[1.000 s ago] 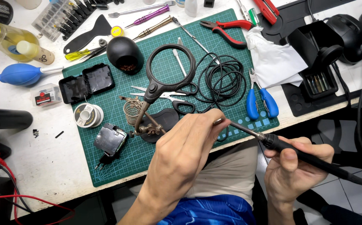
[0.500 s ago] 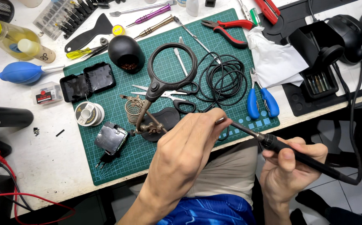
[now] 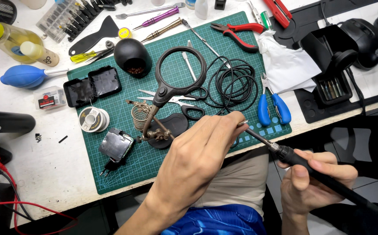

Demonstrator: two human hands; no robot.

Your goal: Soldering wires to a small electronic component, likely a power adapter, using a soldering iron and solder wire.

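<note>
My right hand (image 3: 317,180) grips the black handle of a soldering iron (image 3: 291,156) off the table's front edge. Its metal tip points up-left to the fingertips of my left hand (image 3: 202,152). The left hand's thumb and fingers are pinched together at that tip, over the front of the green cutting mat (image 3: 123,176). A loose end of the coiled black cable (image 3: 234,82) runs down to the pinch; the contact itself is hidden by the fingers. A helping-hands stand with a round magnifier (image 3: 180,76) stands just left of the left hand.
On the mat lie scissors (image 3: 191,112), a solder spool (image 3: 93,119), a small metal module (image 3: 116,145), an open black case (image 3: 93,85) and blue pliers (image 3: 273,106). Red pliers (image 3: 241,30), a blue blower (image 3: 26,76) and white paper (image 3: 284,65) lie around.
Both hands stay almost in place. The iron's tip remains at the left fingertips, and the right hand has shifted only slightly.
</note>
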